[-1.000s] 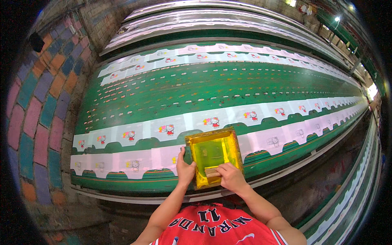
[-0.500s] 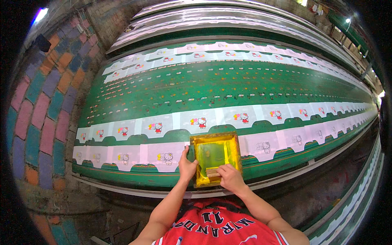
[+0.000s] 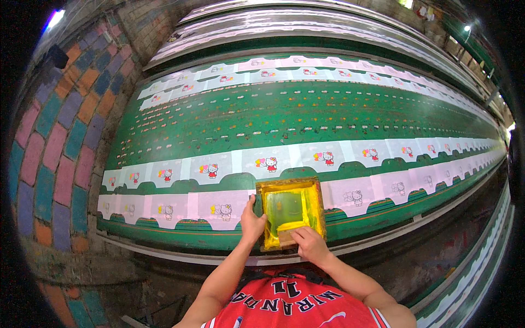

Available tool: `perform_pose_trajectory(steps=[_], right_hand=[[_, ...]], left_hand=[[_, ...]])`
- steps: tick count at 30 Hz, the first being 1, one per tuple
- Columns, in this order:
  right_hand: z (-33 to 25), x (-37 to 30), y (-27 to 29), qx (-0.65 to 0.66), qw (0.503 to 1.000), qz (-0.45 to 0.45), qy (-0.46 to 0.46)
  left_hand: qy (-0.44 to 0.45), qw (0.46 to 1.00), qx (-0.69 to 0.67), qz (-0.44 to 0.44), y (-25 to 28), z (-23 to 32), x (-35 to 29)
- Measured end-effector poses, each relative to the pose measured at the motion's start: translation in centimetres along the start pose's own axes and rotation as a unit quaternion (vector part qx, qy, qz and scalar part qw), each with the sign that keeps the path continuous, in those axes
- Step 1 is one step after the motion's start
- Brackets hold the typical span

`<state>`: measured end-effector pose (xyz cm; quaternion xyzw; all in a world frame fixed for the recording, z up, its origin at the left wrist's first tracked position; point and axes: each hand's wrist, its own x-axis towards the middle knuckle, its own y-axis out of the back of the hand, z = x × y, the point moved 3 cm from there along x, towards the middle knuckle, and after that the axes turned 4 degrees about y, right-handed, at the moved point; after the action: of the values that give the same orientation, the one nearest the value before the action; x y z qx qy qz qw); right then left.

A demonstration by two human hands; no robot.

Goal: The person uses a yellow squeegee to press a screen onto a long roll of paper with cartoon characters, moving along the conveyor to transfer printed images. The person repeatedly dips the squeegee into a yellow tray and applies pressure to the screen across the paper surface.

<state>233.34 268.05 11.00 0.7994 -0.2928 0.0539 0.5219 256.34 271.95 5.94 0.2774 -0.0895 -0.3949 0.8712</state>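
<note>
Printing screen [image 3: 289,212] lay over the near row of pale pink fabric pieces [image 3: 202,203] on the green table [image 3: 437,112], the left hand [image 3: 253,223] at its left rim, how firmly closed I could not tell. Pinched in the right hand [image 3: 313,246], the squeegee [image 3: 286,238] had shifted slightly toward the person, and a bright yellow ink strip [image 3: 292,224] showed beyond it, suggesting the near end of a stroke. Yellow smears coated the squarish frame [image 3: 321,213] around green-looking mesh [image 3: 278,203]

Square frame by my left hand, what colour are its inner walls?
Bright yellow on the square frame, best seen in the head view.
</note>
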Motion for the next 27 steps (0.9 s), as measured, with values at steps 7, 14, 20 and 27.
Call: perform_pose_trajectory(steps=[7,14,20,27], right_hand=[[1.9,3.0,-0.4,0.017,0.999,-0.043,-0.015],[4.8,5.6,-2.2,-0.032,0.999,0.029,0.005],[8.3,11.6,-1.5,0.004,0.999,0.024,-0.040],[2.2,3.2,-1.6,0.018,0.998,-0.031,-0.046]], left_hand=[[0.016,1.000,-0.024,-0.010,0.1,-0.1,0.0],[-0.019,1.000,-0.008,0.006,-0.7,-1.6,0.2],[-0.015,1.000,0.005,0.003,-0.5,-0.9,0.1],[0.033,0.999,-0.003,-0.017,0.0,0.0,-0.2]])
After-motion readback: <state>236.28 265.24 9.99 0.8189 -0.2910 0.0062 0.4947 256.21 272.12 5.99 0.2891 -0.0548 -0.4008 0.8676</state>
